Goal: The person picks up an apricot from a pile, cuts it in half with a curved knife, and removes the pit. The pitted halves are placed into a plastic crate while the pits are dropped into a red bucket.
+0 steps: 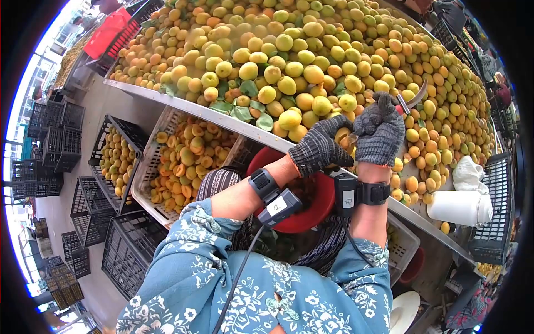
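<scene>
Both hands wear dark grey knit gloves and meet at the near edge of a table heaped with yellow-orange apricots (pixel 286 85). My left hand (pixel 320 146) is closed around an apricot (pixel 346 139), mostly hidden by the fingers. Right beside it, my right hand (pixel 380 131) is wrapped round a small curved knife (pixel 416 96) with a red collar, its blade pointing up and away to the right. The right fingertips are close to the apricot. Below the hands stands a red bucket (pixel 328 201) with dark contents.
At the left, a white crate (pixel 146 183) holds halved apricots, next to a black crate (pixel 119 125) of whole ones. Several black crates (pixel 130 243) stand on the floor. A white jug (pixel 457 208) and a white bag (pixel 470 175) sit at the table's right end. Wrist devices trail cables.
</scene>
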`<action>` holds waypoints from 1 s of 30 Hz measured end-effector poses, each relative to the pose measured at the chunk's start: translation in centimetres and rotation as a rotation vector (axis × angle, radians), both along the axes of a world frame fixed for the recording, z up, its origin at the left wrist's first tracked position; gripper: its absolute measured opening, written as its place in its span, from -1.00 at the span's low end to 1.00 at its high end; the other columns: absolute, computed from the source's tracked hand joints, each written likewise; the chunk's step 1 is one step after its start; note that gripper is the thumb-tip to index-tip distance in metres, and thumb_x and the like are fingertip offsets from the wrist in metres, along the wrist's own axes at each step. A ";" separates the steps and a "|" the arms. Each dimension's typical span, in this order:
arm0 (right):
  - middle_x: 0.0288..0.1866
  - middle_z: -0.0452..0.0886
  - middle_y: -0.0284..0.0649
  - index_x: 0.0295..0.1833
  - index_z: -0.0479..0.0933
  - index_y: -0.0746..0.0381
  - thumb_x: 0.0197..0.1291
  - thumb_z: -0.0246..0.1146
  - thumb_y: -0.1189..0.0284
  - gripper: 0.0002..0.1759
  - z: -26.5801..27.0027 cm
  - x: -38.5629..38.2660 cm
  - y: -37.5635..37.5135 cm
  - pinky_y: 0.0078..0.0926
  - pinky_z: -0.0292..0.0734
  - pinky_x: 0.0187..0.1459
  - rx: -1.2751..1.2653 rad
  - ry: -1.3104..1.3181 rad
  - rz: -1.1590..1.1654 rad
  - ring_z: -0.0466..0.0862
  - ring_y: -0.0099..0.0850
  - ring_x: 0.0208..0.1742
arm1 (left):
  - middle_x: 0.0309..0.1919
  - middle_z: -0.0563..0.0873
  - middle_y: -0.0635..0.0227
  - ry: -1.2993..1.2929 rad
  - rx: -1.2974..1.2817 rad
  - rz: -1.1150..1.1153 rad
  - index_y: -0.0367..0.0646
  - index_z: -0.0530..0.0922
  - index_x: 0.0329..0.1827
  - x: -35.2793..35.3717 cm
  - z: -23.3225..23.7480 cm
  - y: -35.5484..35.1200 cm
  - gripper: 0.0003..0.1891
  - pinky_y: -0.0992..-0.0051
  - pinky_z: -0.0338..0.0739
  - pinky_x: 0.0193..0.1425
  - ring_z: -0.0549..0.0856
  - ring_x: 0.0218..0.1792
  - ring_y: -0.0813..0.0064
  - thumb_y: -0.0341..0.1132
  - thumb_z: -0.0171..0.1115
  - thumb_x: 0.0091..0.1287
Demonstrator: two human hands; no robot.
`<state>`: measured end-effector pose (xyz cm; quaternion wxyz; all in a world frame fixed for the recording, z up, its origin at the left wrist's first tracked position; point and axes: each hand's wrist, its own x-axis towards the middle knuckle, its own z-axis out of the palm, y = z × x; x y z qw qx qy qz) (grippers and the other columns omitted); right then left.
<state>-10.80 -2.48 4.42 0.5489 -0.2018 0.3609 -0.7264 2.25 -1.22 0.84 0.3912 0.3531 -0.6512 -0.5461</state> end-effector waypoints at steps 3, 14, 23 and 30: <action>-0.67 0.19 -0.53 -0.19 0.55 0.22 0.26 0.26 0.34 -0.83 0.1 -0.2 -0.1 -0.63 0.06 -0.63 0.041 -0.037 -0.002 0.12 -0.64 -0.71 | -0.21 0.70 0.16 -0.014 -0.042 0.007 -0.23 0.55 -0.03 -0.1 0.1 0.1 -0.39 0.41 0.57 -0.02 0.69 -0.18 0.31 -0.33 0.55 -0.25; -0.65 0.14 -0.55 -0.23 0.45 0.20 0.27 0.28 0.32 -0.80 -0.5 -0.6 -0.3 -0.62 0.02 -0.59 0.074 -0.104 0.067 0.13 -0.65 -0.67 | -0.21 0.64 0.32 0.005 -0.051 -0.007 -0.20 0.54 -0.03 0.0 0.3 0.2 -0.46 0.46 0.53 -0.01 0.60 -0.17 0.52 -0.37 0.51 -0.14; -0.63 0.13 -0.55 -0.22 0.45 0.24 0.27 0.26 0.38 -0.83 -0.1 -0.3 -0.2 -0.62 0.04 -0.57 0.096 -0.156 0.045 0.14 -0.65 -0.65 | -0.22 0.63 0.35 0.044 -0.042 -0.025 -0.21 0.54 -0.02 0.2 0.8 0.2 -0.45 0.50 0.52 -0.03 0.57 -0.18 0.55 -0.38 0.50 -0.16; -0.67 0.13 -0.52 -0.30 0.42 0.19 0.27 0.26 0.37 -0.82 -0.9 -1.0 -0.6 -0.60 0.02 -0.61 0.094 -0.224 0.066 0.12 -0.62 -0.70 | -0.13 0.66 0.18 0.040 -0.118 0.009 -0.22 0.57 0.00 -0.2 0.0 0.1 -0.40 0.36 0.45 0.16 0.62 -0.05 0.27 -0.32 0.54 -0.21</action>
